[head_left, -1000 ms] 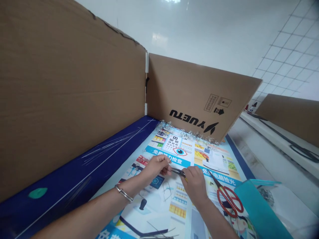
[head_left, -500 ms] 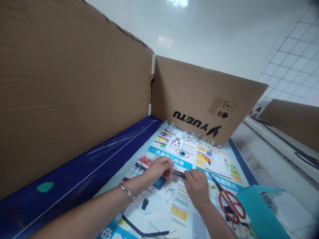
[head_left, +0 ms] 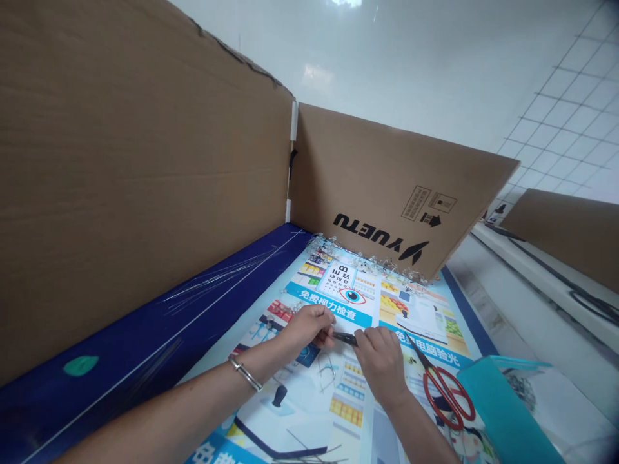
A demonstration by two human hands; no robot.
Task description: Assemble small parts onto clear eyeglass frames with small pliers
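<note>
Dark pliers (head_left: 345,338) bridge the two hands above the middle of the printed sheet (head_left: 370,412): the right hand (head_left: 380,357) has its fingers wrapped around the handles, the left hand (head_left: 313,327) pinches a small piece (head_left: 333,321) at the tip. Red-handled scissors (head_left: 449,394) lie right; wires (head_left: 314,459) lie near.

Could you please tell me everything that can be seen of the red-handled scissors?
The scissors have two rounded red handle loops, smooth like plastic or coated metal, and slim dark, metallic-looking blades tapering to a point. The blades look nearly or fully closed. They lie on the printed sheet, loops toward the person, tip pointing away and slightly left. They are right of the right hand, and neither hand touches them. The teal container sits close to the loops; whether they touch is unclear.
</note>
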